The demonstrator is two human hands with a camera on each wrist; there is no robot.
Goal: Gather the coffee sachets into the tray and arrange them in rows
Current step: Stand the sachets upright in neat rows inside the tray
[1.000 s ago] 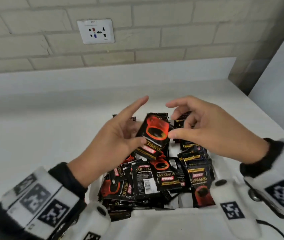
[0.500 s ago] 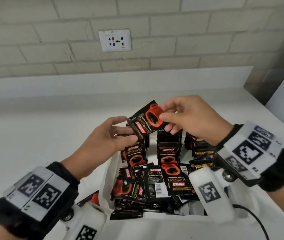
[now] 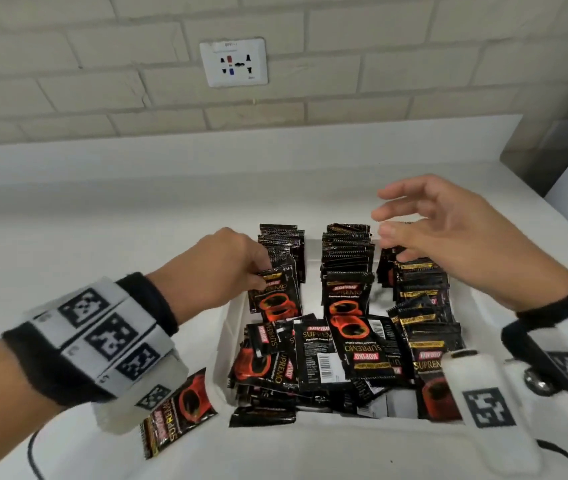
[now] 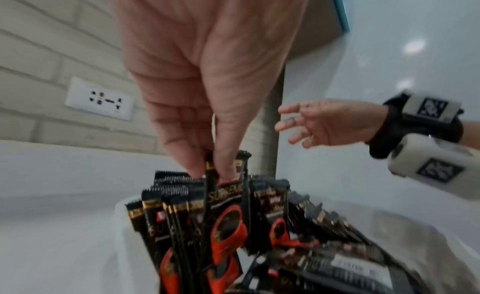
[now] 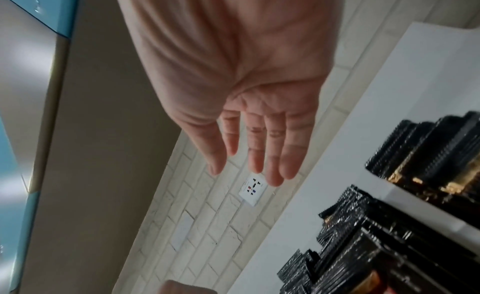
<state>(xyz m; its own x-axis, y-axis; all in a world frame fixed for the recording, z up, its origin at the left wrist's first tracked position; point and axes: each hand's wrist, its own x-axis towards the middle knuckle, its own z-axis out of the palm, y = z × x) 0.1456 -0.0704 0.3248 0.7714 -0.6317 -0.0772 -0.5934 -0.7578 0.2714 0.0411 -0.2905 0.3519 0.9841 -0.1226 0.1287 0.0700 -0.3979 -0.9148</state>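
A white tray [image 3: 221, 327] on the counter holds black-and-red coffee sachets. Upright rows stand at its far end: a left row [image 3: 280, 244], a middle row [image 3: 346, 251] and a right row [image 3: 421, 282]. Loose sachets [image 3: 324, 355] lie in a heap at the near end. My left hand [image 3: 220, 268] pinches the top of an upright sachet [image 3: 275, 292] at the front of the left row; the left wrist view shows thumb and fingers [image 4: 197, 154] closed on its top edge [image 4: 226, 187]. My right hand [image 3: 431, 223] hovers empty above the right row, fingers spread [image 5: 259, 154].
One sachet [image 3: 180, 414] lies on the counter outside the tray, near its front left corner, under my left wrist. A wall socket [image 3: 234, 62] sits in the brick wall behind. A black cable [image 3: 566, 455] runs along the near right counter.
My right hand has let go of the sachet it held up and has drawn back to the right, open. My left hand has dropped onto the left row and now pinches an upright sachet.
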